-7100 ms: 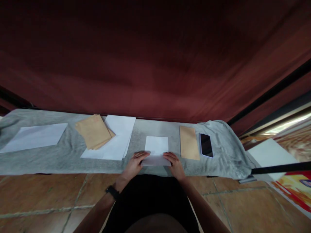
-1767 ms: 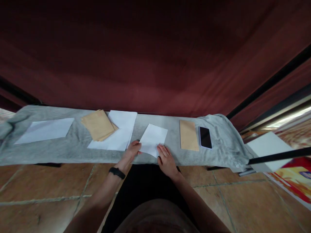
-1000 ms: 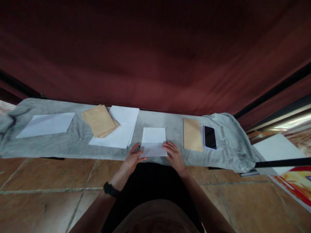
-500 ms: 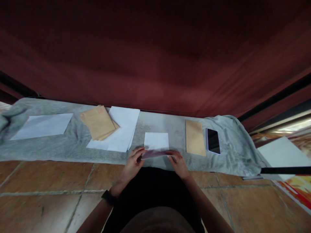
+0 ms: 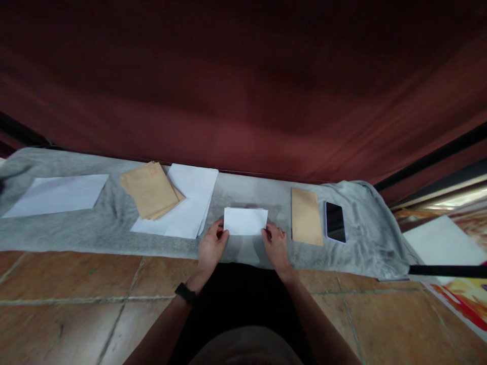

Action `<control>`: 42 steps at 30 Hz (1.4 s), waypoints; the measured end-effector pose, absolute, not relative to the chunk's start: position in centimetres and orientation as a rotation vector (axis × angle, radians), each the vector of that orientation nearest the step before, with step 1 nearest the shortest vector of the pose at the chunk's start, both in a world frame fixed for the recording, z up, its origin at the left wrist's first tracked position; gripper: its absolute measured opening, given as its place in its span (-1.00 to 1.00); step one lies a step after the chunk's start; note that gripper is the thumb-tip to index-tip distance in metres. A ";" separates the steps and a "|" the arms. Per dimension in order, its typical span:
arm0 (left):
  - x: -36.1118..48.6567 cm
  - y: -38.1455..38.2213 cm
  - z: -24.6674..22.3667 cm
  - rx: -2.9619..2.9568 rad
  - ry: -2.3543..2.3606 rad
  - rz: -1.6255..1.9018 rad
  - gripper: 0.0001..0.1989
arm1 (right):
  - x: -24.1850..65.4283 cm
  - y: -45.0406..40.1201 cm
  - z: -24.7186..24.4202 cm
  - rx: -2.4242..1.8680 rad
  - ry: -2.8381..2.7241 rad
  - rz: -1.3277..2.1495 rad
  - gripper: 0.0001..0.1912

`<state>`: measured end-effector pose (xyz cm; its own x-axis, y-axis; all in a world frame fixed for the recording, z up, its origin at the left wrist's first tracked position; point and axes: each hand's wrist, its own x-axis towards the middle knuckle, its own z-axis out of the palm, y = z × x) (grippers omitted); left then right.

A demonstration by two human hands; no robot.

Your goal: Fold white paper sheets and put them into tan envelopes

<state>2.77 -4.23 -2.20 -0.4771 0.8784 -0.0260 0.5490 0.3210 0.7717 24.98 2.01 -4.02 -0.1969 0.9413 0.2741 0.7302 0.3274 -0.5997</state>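
A folded sheet of white paper (image 5: 245, 222) lies in front of me on the grey cloth, its near edge toward me. My left hand (image 5: 213, 244) pinches its lower left corner between thumb and fingers. At the lower right corner my right hand (image 5: 275, 244) grips the paper the same way. A thin strip of the layer beneath shows along the far edge. Right of my right hand lies a brown envelope (image 5: 307, 217), flat on the cloth.
Left of the hands are white sheets (image 5: 194, 203) with several brown envelopes (image 5: 152, 187) on top. Farther left lies another white sheet (image 5: 57, 195). A phone (image 5: 335, 222) rests right of the single envelope. The grey cloth (image 5: 251, 185) covers a long narrow surface against a dark red curtain (image 5: 243, 101).
The raised near flap of the paper has been folded over, away from me, onto the far part. Both hands moved with it and still hold its sides.
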 end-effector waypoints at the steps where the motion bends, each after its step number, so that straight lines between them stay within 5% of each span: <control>1: 2.9 -4.0 -2.0 1.253 2.180 0.951 -0.56 | 24.8 2.0 -4.1 -1.471 -1.981 0.459 -0.66; 22: 3.6 -2.3 0.6 1.316 2.332 0.433 -0.63 | 23.4 1.8 -3.6 -1.663 -2.185 0.114 -0.64; 37: 4.8 -2.3 -0.5 1.722 2.427 0.520 -0.64 | 21.3 1.2 -3.9 -1.436 -2.394 0.183 -0.44; 42: 8.6 -0.3 -2.1 2.068 2.123 0.642 -0.56 | 21.5 1.2 -3.8 -1.446 -2.473 0.177 -0.42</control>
<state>8.56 -0.30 -2.13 -0.0669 0.9751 0.2115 0.9290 -0.0164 0.3697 21.51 1.15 -3.76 -0.4649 0.8688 0.1705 0.8357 0.4942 -0.2395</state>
